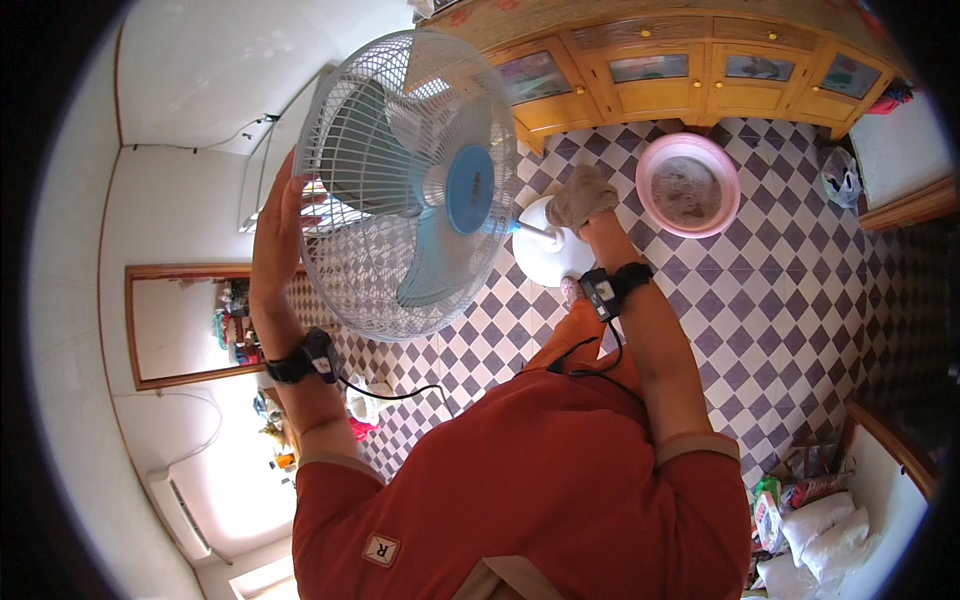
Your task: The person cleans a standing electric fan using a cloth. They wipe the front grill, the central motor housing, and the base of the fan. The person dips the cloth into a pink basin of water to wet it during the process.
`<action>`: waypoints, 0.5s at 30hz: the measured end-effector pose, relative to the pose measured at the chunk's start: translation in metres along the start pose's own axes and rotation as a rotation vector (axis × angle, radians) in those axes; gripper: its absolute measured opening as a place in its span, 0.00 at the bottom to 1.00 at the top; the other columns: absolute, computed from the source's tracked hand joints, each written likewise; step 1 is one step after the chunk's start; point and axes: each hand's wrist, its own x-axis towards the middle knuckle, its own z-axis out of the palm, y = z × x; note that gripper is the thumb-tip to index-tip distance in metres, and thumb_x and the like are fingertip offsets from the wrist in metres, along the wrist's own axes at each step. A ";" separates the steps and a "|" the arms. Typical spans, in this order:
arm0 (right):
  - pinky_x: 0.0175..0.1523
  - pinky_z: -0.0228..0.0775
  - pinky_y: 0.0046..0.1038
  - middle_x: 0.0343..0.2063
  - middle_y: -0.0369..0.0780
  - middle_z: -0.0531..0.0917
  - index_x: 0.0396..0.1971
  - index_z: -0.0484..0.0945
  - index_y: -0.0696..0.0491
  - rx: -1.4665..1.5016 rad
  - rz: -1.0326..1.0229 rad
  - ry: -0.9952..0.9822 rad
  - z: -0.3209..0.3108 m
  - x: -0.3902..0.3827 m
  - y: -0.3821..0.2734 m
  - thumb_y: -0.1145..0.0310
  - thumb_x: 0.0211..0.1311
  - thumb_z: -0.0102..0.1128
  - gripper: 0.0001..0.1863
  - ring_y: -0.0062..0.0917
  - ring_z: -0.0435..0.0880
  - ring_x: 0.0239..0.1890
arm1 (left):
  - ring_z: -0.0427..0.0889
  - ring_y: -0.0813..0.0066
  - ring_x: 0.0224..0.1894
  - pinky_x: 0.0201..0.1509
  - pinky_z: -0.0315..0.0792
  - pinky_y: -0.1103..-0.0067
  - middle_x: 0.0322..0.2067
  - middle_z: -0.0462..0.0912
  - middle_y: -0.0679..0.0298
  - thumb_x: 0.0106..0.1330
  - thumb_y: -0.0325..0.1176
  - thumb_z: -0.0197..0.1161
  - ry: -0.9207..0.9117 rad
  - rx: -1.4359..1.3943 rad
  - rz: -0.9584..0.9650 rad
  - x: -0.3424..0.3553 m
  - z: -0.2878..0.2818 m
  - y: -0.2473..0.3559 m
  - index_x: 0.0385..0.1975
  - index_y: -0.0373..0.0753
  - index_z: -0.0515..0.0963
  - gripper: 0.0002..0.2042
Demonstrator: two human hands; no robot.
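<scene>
A pedestal fan (pixel 468 188) with a white wire guard, pale blue blades and a blue centre fills the upper middle, its round white base (pixel 540 262) on the floor below. My left hand (pixel 288 205) grips the guard's left edge, fingers partly behind the wires. Right of the fan head, beside the pole and over the base, my right hand (pixel 590 205) is closed on a crumpled grey cloth (pixel 575 190), which hides most of its fingers.
A pink basin (pixel 649 187) of murky water stands on the checked floor before a wooden cabinet (pixel 650 95). A plastic bag (pixel 840 178) lies at the right wall, white sacks (pixel 820 535) at lower right. A wood-framed mirror or opening (pixel 175 330) is on the left.
</scene>
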 end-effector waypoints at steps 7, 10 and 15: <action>0.43 0.73 0.30 0.34 0.36 0.77 0.46 0.72 0.49 -0.704 -0.223 0.098 0.045 0.026 0.026 0.58 0.63 0.51 0.15 0.28 0.78 0.37 | 0.79 0.69 0.45 0.44 0.74 0.76 0.53 0.73 0.55 0.73 0.47 0.38 0.054 0.051 0.052 -0.009 0.004 0.003 0.65 0.41 0.58 0.25; 0.43 0.73 0.31 0.34 0.36 0.77 0.45 0.73 0.49 -0.977 -0.375 0.127 0.069 0.047 0.035 0.58 0.63 0.51 0.15 0.28 0.78 0.37 | 0.79 0.69 0.45 0.44 0.73 0.77 0.56 0.72 0.56 0.73 0.47 0.39 0.064 0.036 0.054 -0.012 0.003 0.005 0.65 0.41 0.58 0.25; 0.42 0.73 0.31 0.34 0.36 0.77 0.44 0.73 0.49 -1.252 -0.521 0.113 0.104 0.079 0.042 0.59 0.62 0.51 0.14 0.28 0.78 0.37 | 0.79 0.70 0.44 0.43 0.73 0.77 0.59 0.70 0.55 0.72 0.45 0.41 0.077 0.103 0.134 -0.007 0.003 0.005 0.65 0.42 0.59 0.24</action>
